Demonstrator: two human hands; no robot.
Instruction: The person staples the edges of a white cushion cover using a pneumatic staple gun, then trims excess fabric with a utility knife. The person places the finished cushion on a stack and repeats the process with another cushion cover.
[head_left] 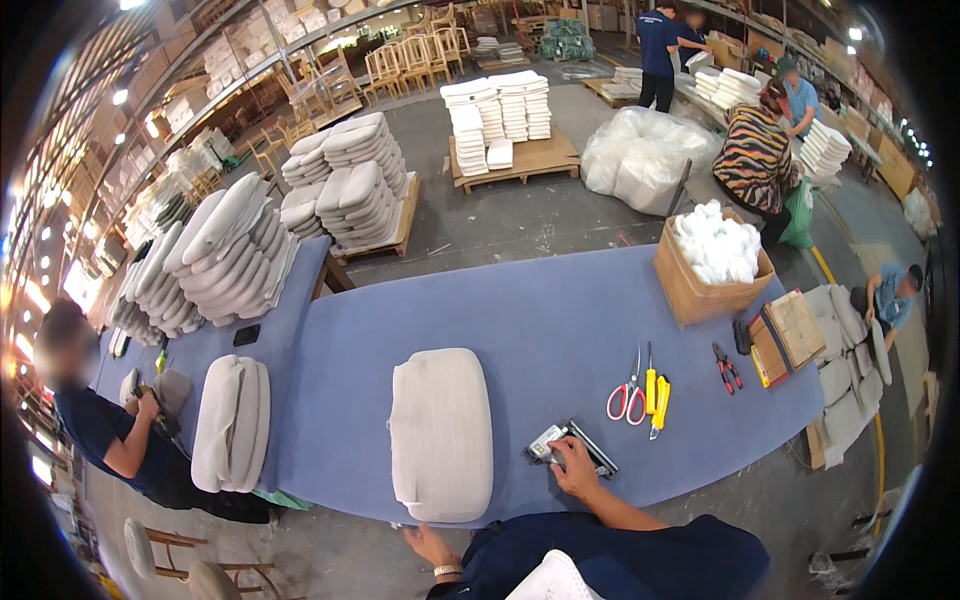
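A light grey upholstered seat cushion [442,435] lies on the blue-covered table in front of me, its covering loose along the left side and near corner. My left hand [432,546] is just off the table's front edge by that near corner, fingers stretched out and no object visible in them. To the right of the cushion, my right hand [574,468] has its fingers closed on a black and silver staple gun [594,446] lying on the tabletop. The hand covers part of the tool.
On the table [350,320] lie red-handled scissors [627,400], a yellow screwdriver [650,385], a yellow utility knife [660,408] and pliers [727,370]. A carton [690,285] of white stuffing stands behind. Stacked cushions [232,425] and a co-worker [120,430] are left.
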